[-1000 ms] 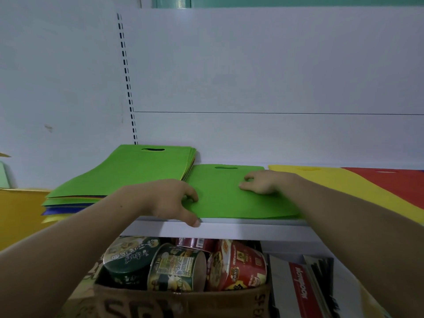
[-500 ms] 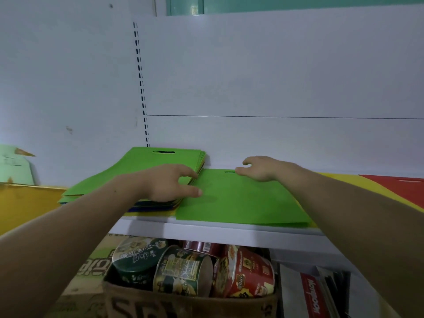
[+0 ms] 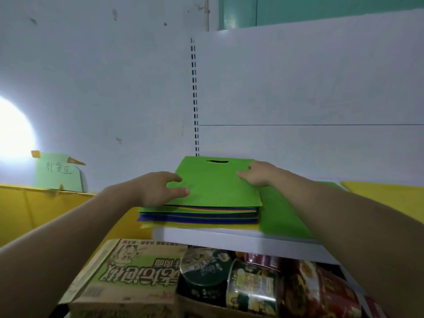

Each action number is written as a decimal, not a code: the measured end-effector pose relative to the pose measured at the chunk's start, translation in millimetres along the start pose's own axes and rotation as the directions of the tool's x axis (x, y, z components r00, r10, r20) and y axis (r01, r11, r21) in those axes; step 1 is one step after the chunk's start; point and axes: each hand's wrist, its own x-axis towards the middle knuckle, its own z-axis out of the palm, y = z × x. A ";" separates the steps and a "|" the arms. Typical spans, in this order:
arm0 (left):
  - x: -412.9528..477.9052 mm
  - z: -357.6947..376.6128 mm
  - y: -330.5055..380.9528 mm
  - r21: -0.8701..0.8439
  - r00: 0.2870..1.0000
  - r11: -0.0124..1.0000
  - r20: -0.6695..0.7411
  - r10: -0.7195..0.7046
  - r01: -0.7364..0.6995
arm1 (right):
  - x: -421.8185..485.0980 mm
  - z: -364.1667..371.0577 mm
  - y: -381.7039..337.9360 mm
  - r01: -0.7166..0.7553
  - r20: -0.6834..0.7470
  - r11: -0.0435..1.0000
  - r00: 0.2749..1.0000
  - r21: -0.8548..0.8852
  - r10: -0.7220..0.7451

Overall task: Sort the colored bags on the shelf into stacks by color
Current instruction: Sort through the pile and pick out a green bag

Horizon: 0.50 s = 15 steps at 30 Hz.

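Okay, top green bag [image 3: 213, 182] sits on the mixed stack [image 3: 199, 216] at the shelf [image 3: 229, 236] end. My left hand [image 3: 158, 189] rests loose on its edge; my right hand [image 3: 259, 175] is opposite, grip unclear. An uneven pull could drag lower bags off.

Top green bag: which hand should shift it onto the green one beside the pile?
Right, probably. The right hand rests on the right edge of the top green bag, next to the flat green bag on the shelf. The left hand sits at the far left edge.
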 end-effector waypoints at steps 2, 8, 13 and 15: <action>5.8 -2.9 -23.6 -0.037 1.000 0.999 -0.005 -0.020 0.020 | 5.3 6.1 -14.7 -0.075 0.007 0.997 0.997 -0.012 0.075; 25.7 2.5 -50.2 -0.099 0.998 0.995 0.056 0.012 -0.006 | 15.3 20.0 -23.3 -0.274 -0.041 0.961 0.961 -0.019 0.273; 31.9 9.6 -48.4 -0.108 0.990 0.993 0.131 0.057 -0.043 | 11.7 18.3 -20.5 -0.312 -0.158 0.945 0.933 0.093 0.324; 31.8 8.8 -48.7 -0.132 0.991 0.991 0.123 0.054 -0.038 | 14.0 15.5 -16.8 -0.315 -0.194 0.938 0.921 0.144 0.338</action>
